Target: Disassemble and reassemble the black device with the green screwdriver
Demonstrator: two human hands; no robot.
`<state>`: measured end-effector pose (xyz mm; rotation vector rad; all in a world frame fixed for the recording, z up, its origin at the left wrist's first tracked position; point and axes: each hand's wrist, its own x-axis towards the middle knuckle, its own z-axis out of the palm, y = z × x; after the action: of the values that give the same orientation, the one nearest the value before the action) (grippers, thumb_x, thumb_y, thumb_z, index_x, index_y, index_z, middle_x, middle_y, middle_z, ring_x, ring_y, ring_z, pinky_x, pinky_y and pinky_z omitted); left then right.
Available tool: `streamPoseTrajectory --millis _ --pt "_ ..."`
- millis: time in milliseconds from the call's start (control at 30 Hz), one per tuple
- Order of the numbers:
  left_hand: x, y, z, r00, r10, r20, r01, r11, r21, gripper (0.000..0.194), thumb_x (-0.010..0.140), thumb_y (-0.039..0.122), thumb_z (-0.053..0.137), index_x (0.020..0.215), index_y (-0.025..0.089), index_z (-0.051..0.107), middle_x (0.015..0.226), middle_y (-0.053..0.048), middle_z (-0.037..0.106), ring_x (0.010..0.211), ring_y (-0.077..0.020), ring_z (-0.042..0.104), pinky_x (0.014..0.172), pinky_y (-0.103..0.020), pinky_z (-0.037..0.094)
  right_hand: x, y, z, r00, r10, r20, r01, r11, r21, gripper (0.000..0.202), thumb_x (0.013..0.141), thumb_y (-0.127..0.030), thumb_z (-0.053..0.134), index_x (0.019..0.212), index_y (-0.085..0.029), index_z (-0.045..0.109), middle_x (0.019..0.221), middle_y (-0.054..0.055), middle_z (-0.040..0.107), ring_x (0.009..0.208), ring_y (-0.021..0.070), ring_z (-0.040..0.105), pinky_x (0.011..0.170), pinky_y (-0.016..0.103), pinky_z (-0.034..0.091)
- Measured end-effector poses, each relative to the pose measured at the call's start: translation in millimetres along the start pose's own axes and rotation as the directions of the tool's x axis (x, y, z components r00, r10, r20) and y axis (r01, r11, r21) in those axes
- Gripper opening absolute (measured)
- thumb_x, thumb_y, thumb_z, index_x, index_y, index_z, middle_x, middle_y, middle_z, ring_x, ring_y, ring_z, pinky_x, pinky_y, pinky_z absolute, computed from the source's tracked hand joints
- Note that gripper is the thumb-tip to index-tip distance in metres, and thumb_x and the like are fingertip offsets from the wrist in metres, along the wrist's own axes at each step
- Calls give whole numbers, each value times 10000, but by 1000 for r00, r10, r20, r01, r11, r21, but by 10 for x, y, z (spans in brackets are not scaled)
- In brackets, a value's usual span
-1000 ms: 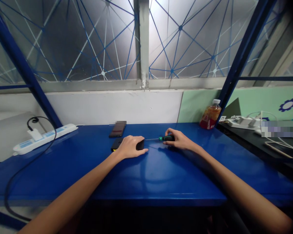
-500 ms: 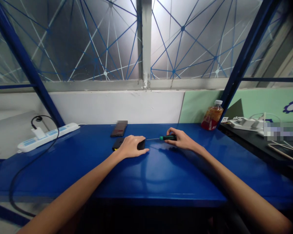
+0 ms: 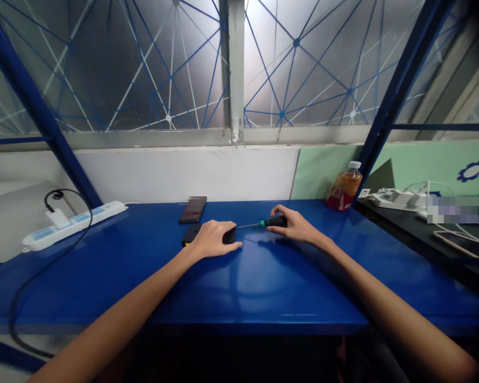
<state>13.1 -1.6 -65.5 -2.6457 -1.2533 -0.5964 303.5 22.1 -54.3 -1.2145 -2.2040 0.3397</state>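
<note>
My left hand [image 3: 213,238] lies over a flat black box-shaped object [image 3: 190,234] with a bit of yellow on its near edge. The fingers and thumb close around its right end and hide most of it. In my right hand [image 3: 299,226] is a screwdriver [image 3: 277,221] with a black and green handle, pinched between thumb and fingers. Its thin shaft points left, and the tip is at or very near the box's right end. Whether it touches a screw is too small to make out.
A dark phone [image 3: 192,209] rests on the blue table [image 3: 263,287] behind the box. At left lies a white power strip [image 3: 77,223] with a black cable [image 3: 18,298]. A drink bottle [image 3: 344,186] stands at the back right, near a black surface [image 3: 415,229] with chargers and cables.
The screwdriver's handle end has risen slightly, so the shaft slopes a little more down toward the box. My left hand still holds the box. The whole view has shifted slightly.
</note>
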Motion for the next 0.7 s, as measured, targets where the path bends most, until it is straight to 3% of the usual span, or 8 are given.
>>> streamPoseTrajectory --millis 100,300,367,500,600,700 --pt "-1 -3 3 1000 -1 -1 1 1000 -1 531 832 598 584 1172 194 644 1163 -93 702 1058 -313 661 914 -416 497 9 33 -21 1000 -13 8 12 1000 19 340 806 -511 637 933 -202 575 698 -10 595 603 139 487 555 246 326" --pt "10 0 9 1000 1 6 -1 1000 5 522 830 594 587 1167 199 648 1170 -90 700 1049 -312 665 911 -419 498 14 -27 -44 998 40 54 -32 988 -148 481 891 -604 480 729 -185 653 618 20 587 554 139 479 533 268 284" --pt "12 3 10 1000 1 3 -1 1000 6 526 829 595 589 1166 196 649 1171 -92 699 1052 -315 664 909 -422 500 10 -27 -28 999 30 40 -26 994 -109 458 905 -591 463 786 -189 647 621 10 582 546 136 472 530 265 290" --pt "7 3 11 1000 -3 -5 4 1000 8 543 827 603 586 1177 194 648 1178 -93 697 1053 -319 663 901 -421 503 1 37 4 999 -44 9 43 995 94 386 811 -573 625 939 -213 569 685 -26 582 586 131 488 548 242 340" --pt "2 -1 11 1000 0 -2 0 1000 -1 545 828 609 582 1183 201 645 1184 -87 695 1053 -315 663 903 -408 500 -6 49 1 998 14 59 -25 980 198 392 790 -578 644 901 -214 551 604 -52 542 512 122 484 518 239 348" --pt "-1 -3 12 1000 -5 -4 5 1000 -5 550 826 613 580 1192 208 640 1190 -81 693 1053 -308 663 907 -397 498 -5 -22 -18 994 73 82 -85 986 143 414 832 -607 573 796 -195 601 523 -46 510 457 118 462 498 252 330"
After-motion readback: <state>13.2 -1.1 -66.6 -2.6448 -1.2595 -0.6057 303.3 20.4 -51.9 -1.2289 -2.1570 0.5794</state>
